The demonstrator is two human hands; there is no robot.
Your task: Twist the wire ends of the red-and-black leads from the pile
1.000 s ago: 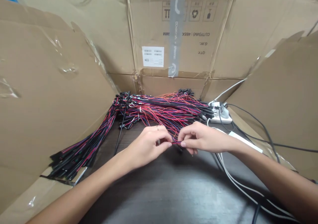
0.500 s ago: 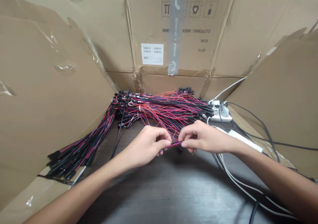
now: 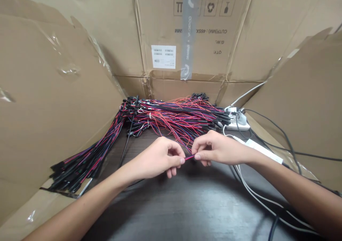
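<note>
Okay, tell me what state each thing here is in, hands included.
Left hand: pinching the held wires
Right hand: pinching too
Held wires: stretched between the fingers
Wire pile: heaped, tangled
Left-side bundle: fanned out
Power strip: plugged into
Back cardboard: upright, taped, print upside down

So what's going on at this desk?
A person's left hand and right hand pinch a thin red-and-dark wire strand between them, just above the dark tabletop. Behind lies a big heap of similar wires, with another bundle off to the left and a white power strip at right.
</note>
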